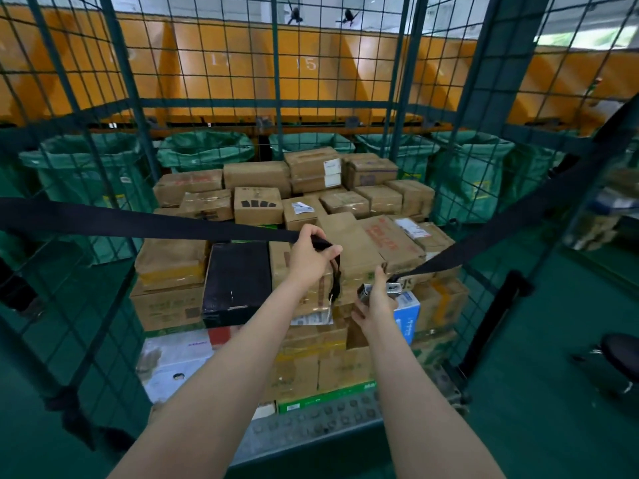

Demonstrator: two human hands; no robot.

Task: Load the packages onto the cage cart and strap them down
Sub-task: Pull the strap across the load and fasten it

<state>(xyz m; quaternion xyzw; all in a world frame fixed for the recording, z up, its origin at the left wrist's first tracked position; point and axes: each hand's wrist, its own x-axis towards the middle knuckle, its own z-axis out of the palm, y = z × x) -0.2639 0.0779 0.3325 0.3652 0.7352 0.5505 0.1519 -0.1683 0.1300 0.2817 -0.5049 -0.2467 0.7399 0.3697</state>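
Observation:
A green wire cage cart [114, 81] stands before me, stacked with several cardboard packages [257, 203] and one black box [238, 281]. A black strap [138, 221] runs in from the left wall across the open front; my left hand [311, 257] grips its end, and the loose tail hangs down from my fist. A second black strap [501, 223] comes down from the right wall to a metal buckle [383, 292]. My right hand [375, 305] holds that buckle, a short gap to the right of and below my left hand.
Green sacks [204, 150] hang in a row behind the cart under an orange chute wall [311, 67]. A black stool [619, 354] stands on the green floor at the right. The cart's grey studded floor lip [311, 426] lies just below my arms.

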